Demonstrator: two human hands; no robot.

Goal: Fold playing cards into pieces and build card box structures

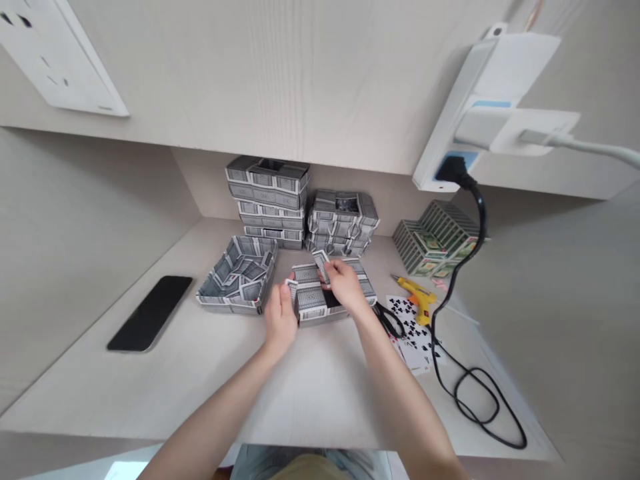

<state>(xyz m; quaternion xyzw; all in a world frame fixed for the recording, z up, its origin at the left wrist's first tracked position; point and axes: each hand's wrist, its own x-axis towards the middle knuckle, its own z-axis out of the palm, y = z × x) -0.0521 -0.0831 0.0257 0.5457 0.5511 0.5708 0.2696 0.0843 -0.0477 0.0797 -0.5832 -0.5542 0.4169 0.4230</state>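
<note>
My right hand (344, 285) pinches a folded playing card (319, 259) above a box made of grey-backed playing cards (311, 303). The box has a dark opening in its top, partly hidden by that hand. At the box's left side, my left hand (280, 317) is closed on another small folded card (293, 288), which shows near the thumb tip. Left of it stands an open card tray (230, 308) with loose folded cards (244, 277) inside.
Behind are stacked card boxes (270, 197) and a second stack (343, 223). To the right lie black-handled scissors (391, 321), a yellow glue gun (421, 300), loose playing cards (413, 340), green-patterned boxes (435, 240) and a looping black cable (480, 400). A phone (153, 313) lies left.
</note>
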